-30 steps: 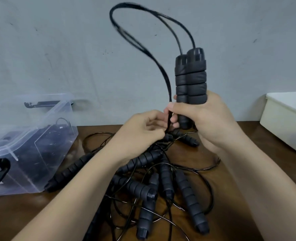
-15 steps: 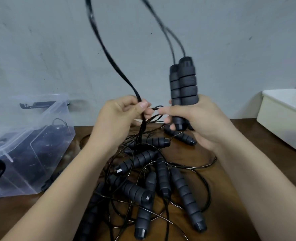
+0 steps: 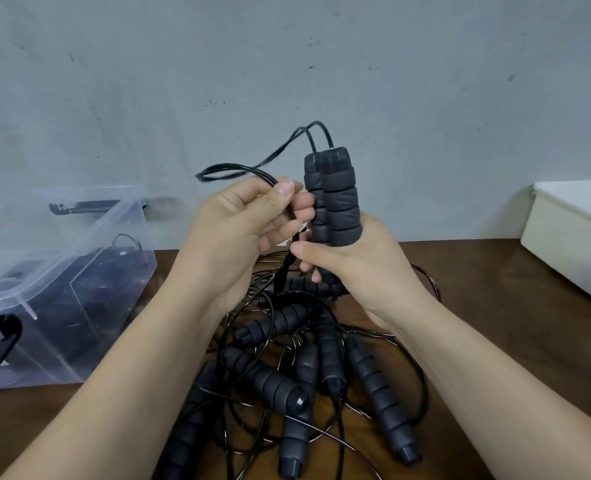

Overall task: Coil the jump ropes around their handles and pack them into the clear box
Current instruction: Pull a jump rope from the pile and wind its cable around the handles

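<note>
While the right hand (image 3: 367,275) clenched two upright handles (image 3: 339,206) at centre frame, the left hand (image 3: 235,237) pinched the doubled rope (image 3: 284,271). Clear box (image 3: 131,230) sat at left edge.

A head-worn camera looks forward and down, close over the table (image 3: 477,271), facing the wall (image 3: 391,98).

Two grey ribbed foam handles (image 3: 337,206), side by side and upright in my right hand (image 3: 356,268); their black cord (image 3: 238,169) loops from the tops into my left hand (image 3: 242,233). Loose jump ropes (image 3: 322,368) lie tangled below. Clear box (image 3: 79,258), left, holds dark ropes.
</note>
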`<state>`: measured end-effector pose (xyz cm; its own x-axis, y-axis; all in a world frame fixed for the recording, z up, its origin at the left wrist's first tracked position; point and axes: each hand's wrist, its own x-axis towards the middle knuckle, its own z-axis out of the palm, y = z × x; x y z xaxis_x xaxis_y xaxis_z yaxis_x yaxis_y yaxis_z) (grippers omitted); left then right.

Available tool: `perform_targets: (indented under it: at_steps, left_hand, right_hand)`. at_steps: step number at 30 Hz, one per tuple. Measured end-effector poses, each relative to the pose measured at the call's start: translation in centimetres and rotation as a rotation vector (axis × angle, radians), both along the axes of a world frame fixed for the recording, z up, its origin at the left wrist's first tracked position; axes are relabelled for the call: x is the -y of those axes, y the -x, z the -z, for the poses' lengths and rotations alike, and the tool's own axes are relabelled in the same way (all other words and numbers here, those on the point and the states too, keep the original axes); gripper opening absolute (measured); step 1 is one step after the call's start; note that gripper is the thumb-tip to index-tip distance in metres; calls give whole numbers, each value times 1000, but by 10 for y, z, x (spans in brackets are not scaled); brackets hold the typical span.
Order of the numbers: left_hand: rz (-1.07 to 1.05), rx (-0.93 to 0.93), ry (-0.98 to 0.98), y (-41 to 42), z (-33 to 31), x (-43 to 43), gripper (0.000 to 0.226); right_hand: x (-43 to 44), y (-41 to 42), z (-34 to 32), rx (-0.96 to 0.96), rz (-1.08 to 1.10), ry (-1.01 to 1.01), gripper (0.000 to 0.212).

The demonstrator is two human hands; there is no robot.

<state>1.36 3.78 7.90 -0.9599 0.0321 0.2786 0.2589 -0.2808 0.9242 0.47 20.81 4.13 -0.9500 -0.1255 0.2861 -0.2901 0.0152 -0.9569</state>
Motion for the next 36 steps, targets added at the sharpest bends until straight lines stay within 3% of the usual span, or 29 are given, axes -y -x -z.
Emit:
perform_targets:
  at_steps: [3,7,9,14,22,29,36]
  left_hand:
    - [12,-48,-13,2,5,-6,13]
    - [-61,-44,249,5,15,-11,41]
    - [-65,-72,367,3,19,-12,44]
    - [-7,-125,557,5,31,-16,37]
    - [-142,-212,946,24,49,-13,10]
    - [-164,-152,844,24,39,-6,13]
    - [-172,-144,460,17,18,8,13]
  right_hand:
    - [1,0,-1,-33,51,8,19]
    - [-8,4,-11,-55,122,105,23]
    - [-14,4,-16,-59,125,148,27]
    - [-21,0,-26,-63,137,194,26]
    - [-40,-11,-53,-132,146,326,18]
    - [-35,-1,-43,-31,200,317,28]
    - [-7,-2,-15,89,10,122,20]
